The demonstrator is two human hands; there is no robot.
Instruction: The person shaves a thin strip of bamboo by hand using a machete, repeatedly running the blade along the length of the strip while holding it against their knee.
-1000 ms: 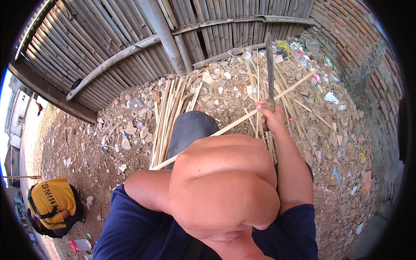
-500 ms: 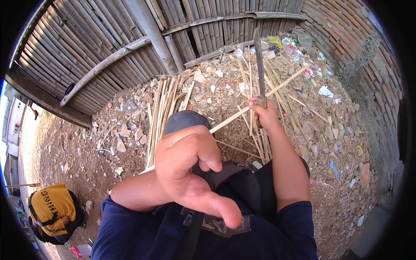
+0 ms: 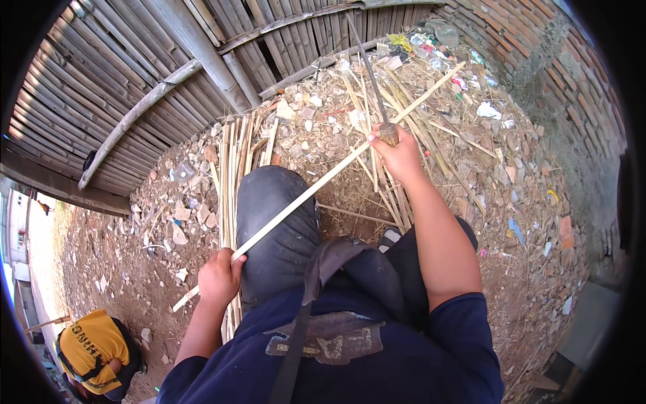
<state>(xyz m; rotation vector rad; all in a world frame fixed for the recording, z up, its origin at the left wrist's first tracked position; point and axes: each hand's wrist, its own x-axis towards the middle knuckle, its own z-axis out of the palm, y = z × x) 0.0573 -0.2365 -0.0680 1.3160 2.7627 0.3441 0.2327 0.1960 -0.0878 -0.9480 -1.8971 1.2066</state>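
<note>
A long, pale bamboo strip slants across my bent knee, from low left to far right. Near its lower end my left hand is closed round it, a short tail sticking out beyond the fist. My right hand grips the wooden handle of a long machete, whose narrow dark blade points away toward the fence. The strip passes right at the right thumb and the handle; whether those fingers also pinch it I cannot tell.
Bundled bamboo strips lie left of my knee, and more thin strips lie ahead on the rubble. A bamboo fence stands ahead, a brick wall on the right. Someone in a yellow shirt crouches at lower left.
My left hand, open and raised close to the view before, has dropped to the left and closed on the strip. The machete and right hand shifted slightly left in the picture.
</note>
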